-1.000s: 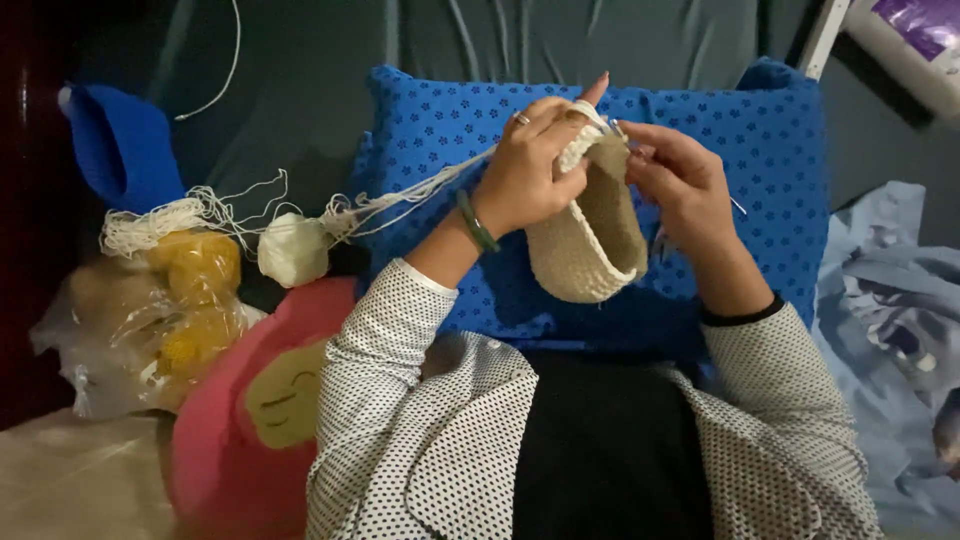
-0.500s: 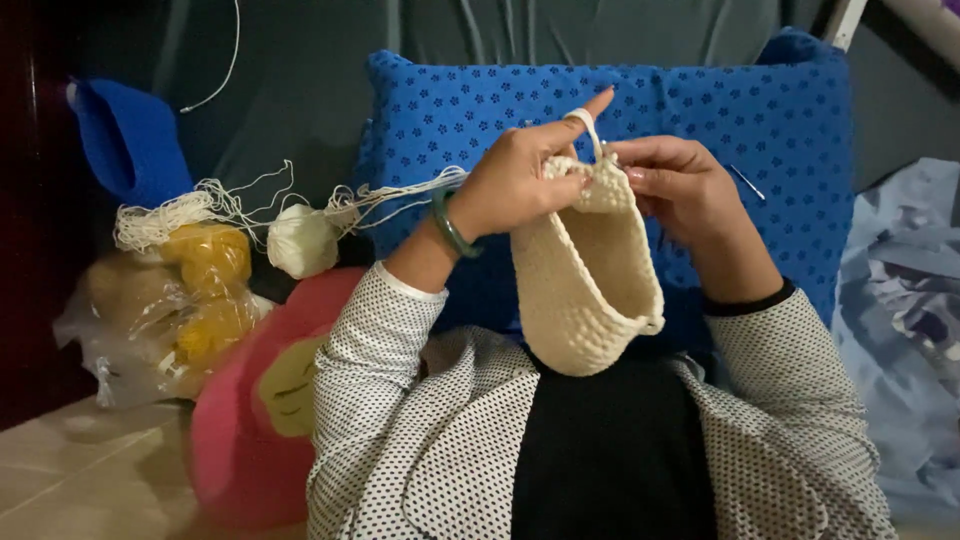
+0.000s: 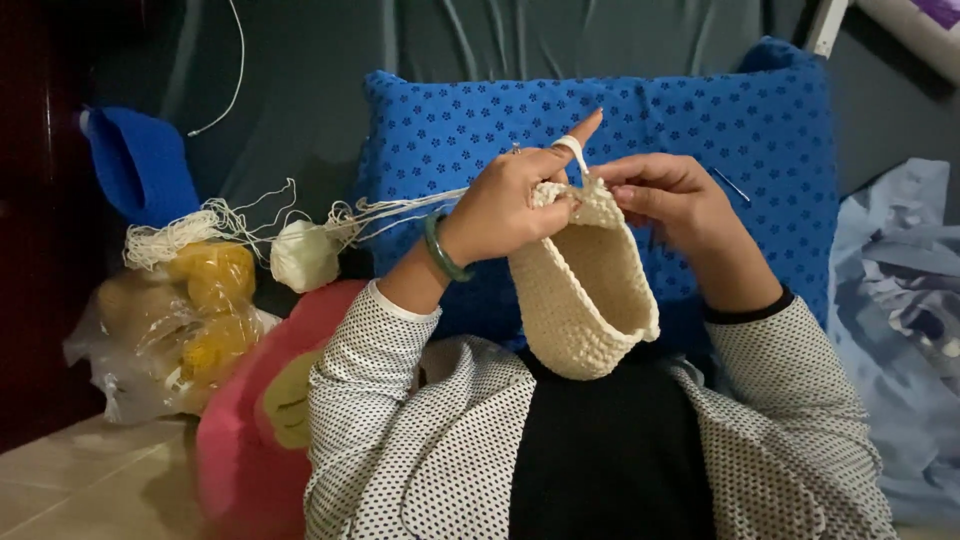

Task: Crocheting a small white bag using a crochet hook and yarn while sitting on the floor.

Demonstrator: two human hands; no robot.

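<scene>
Left hand [image 3: 510,205] and right hand [image 3: 665,200] pinched together on the rim of a cream crocheted pouch [image 3: 585,290] at frame centre, above a blue patterned cushion [image 3: 760,130], cream yarn [image 3: 400,210] trailing left to a small ball [image 3: 303,255].

hands — 2, left hand [image 3: 505,205], right hand [image 3: 675,200] | cream crocheted pouch [image 3: 585,290] — 1 | blue pillow [image 3: 700,130] — 1 | white yarn ball [image 3: 303,256] — 1 | plastic bag of yellow yarn [image 3: 190,320] — 1 | green bangle [image 3: 438,250] — 1

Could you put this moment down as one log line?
left hand: holds cream crocheted piece, yarn over finger | right hand: pinches rim
</scene>
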